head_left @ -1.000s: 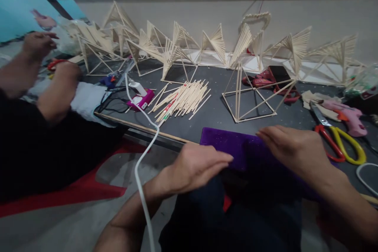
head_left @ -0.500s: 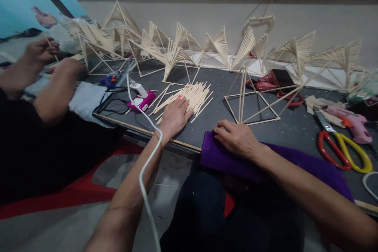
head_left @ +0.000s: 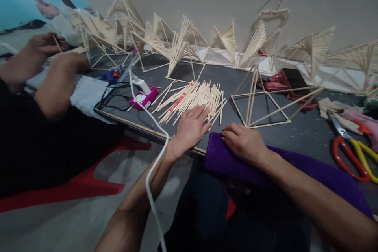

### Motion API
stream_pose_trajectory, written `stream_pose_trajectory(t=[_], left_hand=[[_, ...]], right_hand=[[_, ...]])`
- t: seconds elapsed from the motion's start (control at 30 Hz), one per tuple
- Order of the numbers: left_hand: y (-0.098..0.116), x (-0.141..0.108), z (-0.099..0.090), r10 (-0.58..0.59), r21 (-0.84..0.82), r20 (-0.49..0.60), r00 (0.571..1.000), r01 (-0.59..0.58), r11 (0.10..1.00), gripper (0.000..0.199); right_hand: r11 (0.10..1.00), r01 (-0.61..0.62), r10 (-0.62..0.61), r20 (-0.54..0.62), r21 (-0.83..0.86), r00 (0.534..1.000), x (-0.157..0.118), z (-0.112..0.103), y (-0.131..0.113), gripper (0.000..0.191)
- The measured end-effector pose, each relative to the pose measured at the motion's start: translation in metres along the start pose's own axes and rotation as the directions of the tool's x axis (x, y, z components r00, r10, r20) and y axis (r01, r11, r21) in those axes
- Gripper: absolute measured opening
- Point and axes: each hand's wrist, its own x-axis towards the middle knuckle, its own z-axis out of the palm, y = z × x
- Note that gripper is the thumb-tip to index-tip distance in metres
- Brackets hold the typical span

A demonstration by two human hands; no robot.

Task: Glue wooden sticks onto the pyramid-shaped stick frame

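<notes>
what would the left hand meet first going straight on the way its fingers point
Likely the pile of thin sticks: the left hand overlaps its near edge, though exact contact is unclear.

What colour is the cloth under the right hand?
The cloth is purple, best seen in the head view.

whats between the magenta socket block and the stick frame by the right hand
A loose pile of wooden sticks, the left hand on its near edge, lies between the socket block and stick frame in the head view.
</notes>
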Motion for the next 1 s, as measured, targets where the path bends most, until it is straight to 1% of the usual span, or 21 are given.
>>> stream_pose_trajectory(t=[0.1, 0.17, 0.23, 0.3, 0.33, 0.4, 0.47, 0.53, 0.6, 0.73, 0.83, 1.0], left_hand=[[-0.001, -0.005, 0.001, 0.038, -0.053, -0.031, 0.999, -0.039, 0.998, 0.043], [-0.007, -0.01, 0.001, 0.025, -0.096, -0.092, 0.995, -0.034, 0.995, 0.039], [-0.019, -0.015, 0.0, -0.045, -0.117, -0.178, 0.983, 0.024, 0.993, 0.037], [-0.034, -0.019, -0.002, -0.151, -0.088, -0.245, 0.958, 0.133, 0.987, 0.036], [-0.042, -0.02, -0.004, -0.201, -0.058, -0.261, 0.944, 0.192, 0.98, 0.036], [-0.056, -0.02, -0.008, -0.282, 0.017, -0.254, 0.925, 0.295, 0.955, 0.035], [-0.066, -0.017, -0.011, -0.334, 0.083, -0.197, 0.922, 0.355, 0.931, 0.035], [-0.073, -0.011, -0.013, -0.352, 0.121, -0.13, 0.927, 0.367, 0.922, 0.035], [-0.078, -0.005, -0.013, -0.351, 0.118, -0.102, 0.931, 0.361, 0.925, 0.036], [-0.088, 0.001, -0.01, -0.356, 0.027, -0.159, 0.921, 0.364, 0.931, 0.037], [-0.096, 0.002, -0.008, -0.369, -0.034, -0.215, 0.904, 0.371, 0.928, 0.037], [-0.1, 0.005, -0.015, -0.425, -0.081, -0.264, 0.866, 0.419, 0.904, 0.039]], right_hand=[[1.0, 0.002, -0.002, -0.003, -0.011, 1.0, 0.0, 0.0, 0.0, 0.027], [1.0, -0.001, 0.001, -0.003, -0.012, 1.0, 0.0, 0.0, 0.0, 0.028], [1.0, -0.005, 0.005, -0.006, -0.01, 1.0, 0.0, 0.0, -0.001, 0.029], [1.0, -0.006, 0.006, -0.014, -0.011, 1.0, 0.0, 0.0, -0.001, 0.029], [1.0, -0.004, 0.004, -0.016, -0.012, 1.0, 0.0, 0.0, -0.001, 0.03], [1.0, 0.0, -0.001, -0.023, -0.014, 1.0, -0.001, 0.0, -0.001, 0.03], [1.0, 0.002, -0.002, -0.027, -0.018, 1.0, -0.001, 0.0, -0.001, 0.03], [1.0, 0.0, -0.001, -0.03, -0.023, 1.0, -0.001, 0.0, -0.001, 0.029], [1.0, 0.001, -0.002, -0.025, -0.024, 1.0, -0.001, 0.0, -0.001, 0.028], [1.0, -0.003, 0.002, -0.004, -0.016, 1.0, -0.001, -0.001, -0.001, 0.028], [1.0, 0.003, -0.003, -0.017, -0.014, 1.0, -0.001, 0.0, 0.0, 0.028], [1.0, 0.003, -0.003, -0.029, -0.005, 1.0, -0.001, 0.002, 0.0, 0.028]])
